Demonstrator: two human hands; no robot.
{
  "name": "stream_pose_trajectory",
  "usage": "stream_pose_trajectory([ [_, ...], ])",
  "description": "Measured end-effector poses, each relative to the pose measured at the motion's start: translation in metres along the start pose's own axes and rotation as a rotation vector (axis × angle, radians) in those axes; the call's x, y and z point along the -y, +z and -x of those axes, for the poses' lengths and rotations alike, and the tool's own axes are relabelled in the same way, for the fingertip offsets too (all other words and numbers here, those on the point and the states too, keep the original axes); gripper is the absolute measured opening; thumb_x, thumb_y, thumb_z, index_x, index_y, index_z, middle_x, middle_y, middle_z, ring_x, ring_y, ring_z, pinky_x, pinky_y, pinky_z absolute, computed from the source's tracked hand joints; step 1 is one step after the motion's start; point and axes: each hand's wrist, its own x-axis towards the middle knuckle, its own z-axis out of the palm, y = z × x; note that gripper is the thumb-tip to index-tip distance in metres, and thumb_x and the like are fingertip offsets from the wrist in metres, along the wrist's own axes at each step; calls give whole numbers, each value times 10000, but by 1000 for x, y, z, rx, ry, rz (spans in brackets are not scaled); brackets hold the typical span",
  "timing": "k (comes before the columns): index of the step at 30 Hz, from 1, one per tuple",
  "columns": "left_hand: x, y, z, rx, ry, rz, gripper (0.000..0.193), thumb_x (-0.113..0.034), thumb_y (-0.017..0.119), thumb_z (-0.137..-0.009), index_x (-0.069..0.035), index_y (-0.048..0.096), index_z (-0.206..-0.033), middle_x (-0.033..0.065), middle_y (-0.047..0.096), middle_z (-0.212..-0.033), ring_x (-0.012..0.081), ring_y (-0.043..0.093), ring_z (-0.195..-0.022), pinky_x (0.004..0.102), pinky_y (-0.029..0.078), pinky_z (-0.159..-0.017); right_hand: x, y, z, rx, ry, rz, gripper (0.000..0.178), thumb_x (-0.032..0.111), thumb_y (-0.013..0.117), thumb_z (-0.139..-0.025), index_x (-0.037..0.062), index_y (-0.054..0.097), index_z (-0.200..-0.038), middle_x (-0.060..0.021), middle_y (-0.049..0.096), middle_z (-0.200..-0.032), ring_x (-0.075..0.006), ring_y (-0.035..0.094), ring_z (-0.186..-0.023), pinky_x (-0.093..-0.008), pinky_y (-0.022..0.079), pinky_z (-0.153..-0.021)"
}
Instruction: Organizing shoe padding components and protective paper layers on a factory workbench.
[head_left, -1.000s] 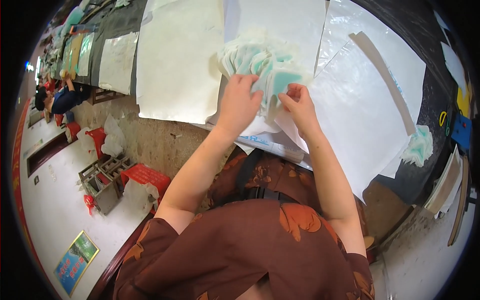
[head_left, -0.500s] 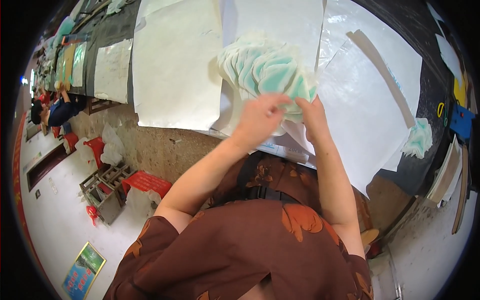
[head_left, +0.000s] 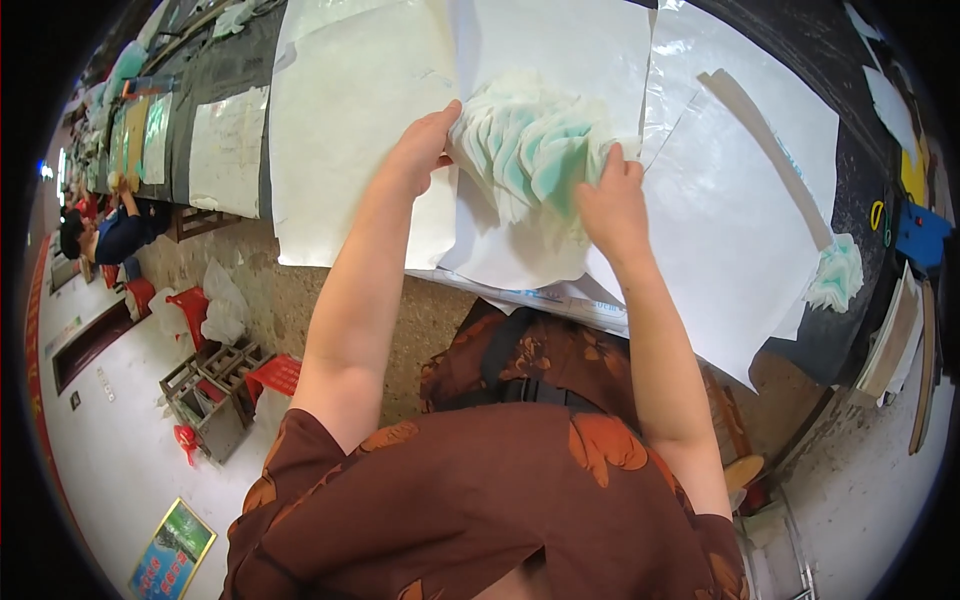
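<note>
A fanned row of thin, pale green-and-white petal-shaped pieces (head_left: 525, 150), cloth or paper, stretches between my two hands over the white sheets. My left hand (head_left: 425, 152) closes on its left end, fingertips partly hidden behind the edge. At the right end, my right hand (head_left: 614, 205) grips the pieces with bent fingers. The layers overlap like ruffles, greener towards the lower right. Beneath them lies a large white sheet (head_left: 540, 255) on the table.
A grey strip (head_left: 765, 150) weighs down the right-hand sheet. Beyond it sit a smaller petal bunch (head_left: 836, 272), yellow-handled scissors (head_left: 877, 215) and a blue object (head_left: 922, 238). Wooden stools (head_left: 215, 390) stand on the floor at left. A person (head_left: 115, 235) works farther along the table.
My left hand has moved from the lower right of the petal row to its left end. The right hand has shifted slightly up, and the row is now held at both ends.
</note>
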Motion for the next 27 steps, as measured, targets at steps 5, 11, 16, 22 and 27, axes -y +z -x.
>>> stream_pose_trajectory([
  [5, -2, 3, 1, -11, -60, 79, 537, -486, 480, -967, -40, 569, -1252, 84, 610, -1188, 216, 548, -1080, 378, 427, -938, 14, 15, 4, 83, 46, -105, 889, 390, 680, -773, -65, 278, -1423, -283, 370, -1333, -420, 473, -1188, -422, 436, -976],
  [11, 7, 1, -16, -44, -65, 45, 588, -524, 465, -960, -13, 577, -1229, 101, 610, -1175, 226, 556, -1052, 381, 449, -907, 2, 20, 1, 159, 187, -367, 957, 455, 671, -790, -58, 226, -1465, -281, 315, -1402, -397, 392, -1296, -395, 375, -1052],
  [16, -8, 9, -12, -56, -24, -95, 633, -556, 437, -958, 4, 593, -1207, 105, 622, -1143, 220, 566, -1014, 375, 459, -899, -29, 49, -12, 73, 129, -469, 547, 294, 703, -799, -18, 484, -1191, -88, 568, -947, -158, 529, -812, -335, 485, -661],
  [22, -11, 9, -16, -3, -35, -124, 652, -569, 426, -958, 4, 589, -1222, 112, 626, -1147, 218, 571, -1013, 366, 459, -906, -25, 44, -9, 122, 182, -544, 621, 238, 680, -822, 0, 422, -1334, -120, 583, -1115, -184, 560, -943, -336, 490, -699],
  [27, -8, 8, -13, -6, -56, -86, 670, -578, 420, -958, 2, 546, -1268, 116, 602, -1206, 217, 568, -1031, 369, 459, -909, -23, 35, -4, 189, 164, -605, 800, 219, 677, -825, 19, 269, -1484, -174, 511, -1326, -231, 543, -1106, -330, 488, -774],
])
